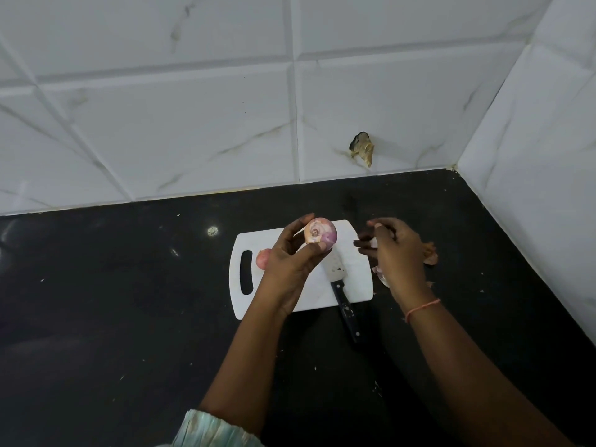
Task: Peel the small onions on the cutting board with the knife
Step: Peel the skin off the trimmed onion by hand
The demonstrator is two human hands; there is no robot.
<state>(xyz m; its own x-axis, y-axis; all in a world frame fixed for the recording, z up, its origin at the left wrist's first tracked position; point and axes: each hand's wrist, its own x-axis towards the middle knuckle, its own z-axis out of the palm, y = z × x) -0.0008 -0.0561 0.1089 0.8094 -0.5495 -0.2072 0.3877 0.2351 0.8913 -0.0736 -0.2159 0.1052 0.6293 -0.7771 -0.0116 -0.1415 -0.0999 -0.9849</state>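
Observation:
My left hand (290, 256) holds a small purple-pink onion (320, 231) between thumb and fingers above the white cutting board (351, 279), its cut end facing me. My right hand (395, 250) hovers over the board's right edge and pinches a pale scrap of onion skin (374, 242). The knife (342, 290) lies on the board with its black handle sticking out over the near edge; neither hand touches it. A second, reddish onion (263, 258) sits on the board by the handle slot, partly hidden behind my left hand.
Loose onion peels (430, 253) lie on the black counter (129, 301) just right of the board, partly behind my right hand. White tiled walls (225, 108) close off the back and the right side. Small crumbs speckle the counter.

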